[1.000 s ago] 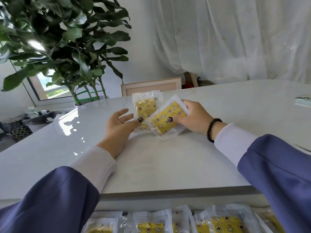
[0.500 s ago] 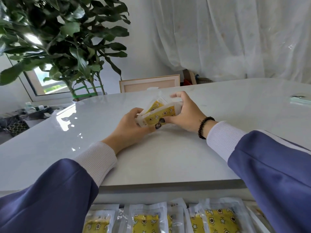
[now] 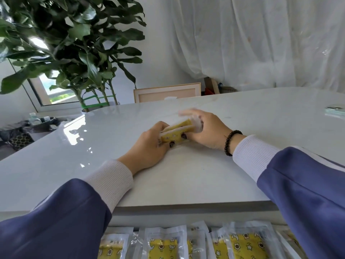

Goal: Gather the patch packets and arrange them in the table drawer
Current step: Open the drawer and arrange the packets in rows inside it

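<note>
Your left hand (image 3: 149, 146) and right hand (image 3: 207, 130) are together, both clamped on the small stack of patch packets (image 3: 177, 132), held between them just above the tabletop (image 3: 186, 176). The open drawer (image 3: 196, 220) sits below your wrists, already lined with packets. Risk: slick wrappers, uneven edges; loosen either hand early and the stack fans out or slides off.
</note>
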Motion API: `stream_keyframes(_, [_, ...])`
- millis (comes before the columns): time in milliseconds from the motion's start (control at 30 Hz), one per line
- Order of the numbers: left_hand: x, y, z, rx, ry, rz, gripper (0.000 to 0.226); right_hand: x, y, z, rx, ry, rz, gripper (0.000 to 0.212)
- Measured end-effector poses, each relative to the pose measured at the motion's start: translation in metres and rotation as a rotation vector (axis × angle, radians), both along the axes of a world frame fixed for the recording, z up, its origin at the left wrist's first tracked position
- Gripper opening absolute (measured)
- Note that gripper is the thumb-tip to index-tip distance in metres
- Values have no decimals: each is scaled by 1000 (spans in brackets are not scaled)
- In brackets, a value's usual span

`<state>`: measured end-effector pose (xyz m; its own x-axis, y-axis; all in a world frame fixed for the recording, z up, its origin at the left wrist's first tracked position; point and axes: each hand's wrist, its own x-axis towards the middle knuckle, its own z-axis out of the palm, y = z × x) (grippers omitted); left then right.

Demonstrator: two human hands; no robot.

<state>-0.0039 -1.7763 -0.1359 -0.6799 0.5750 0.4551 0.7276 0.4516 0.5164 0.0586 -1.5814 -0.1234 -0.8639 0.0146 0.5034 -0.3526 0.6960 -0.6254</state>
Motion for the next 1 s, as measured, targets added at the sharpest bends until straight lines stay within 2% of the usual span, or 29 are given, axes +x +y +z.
stream_keyframes(33, [0,1,0,-31,23,-10,28,2,-1,2,67,-13,-17,22])
stream_keyframes(67, [1,1,0,-13,2,-12,26,3,-2,3,118,-20,-35,17])
stream_keyframes(200, [12,-6,5,132,-207,14,25,17,-6,3,145,-76,-102,38])
stream_keyframes(267, [24,-11,6,95,-221,40,33,29,-11,1,125,-83,-112,44])
stream_keyframes(367, [50,-20,9,42,-236,76,33,52,-21,-4,120,-66,-132,49])
stream_keyframes(433, [73,-33,11,36,-257,73,29,71,-31,-6,188,-73,-156,40])
stream_keyframes(533, [104,-54,12,-12,-327,40,16,104,-48,-4,297,-113,-121,10])
stream_keyframes(567, [115,-62,14,-36,-340,26,14,117,-55,1,304,-127,-92,8])
stream_keyframes(633, [135,-76,19,-114,-318,1,14,142,-68,8,325,-165,-57,11])
stream_keyframes(767, [172,-106,32,-376,-91,17,14,182,-105,24,526,-231,-45,20])
stream_keyframes(833, [187,-123,33,-402,-108,31,13,198,-126,26,569,-316,-23,19])
stream_keyframes(900, [198,-140,31,-389,-127,69,14,210,-145,23,594,-379,-9,6])
stream_keyframes(1000, [209,-155,23,-308,-137,96,20,216,-166,12,532,-439,24,23])
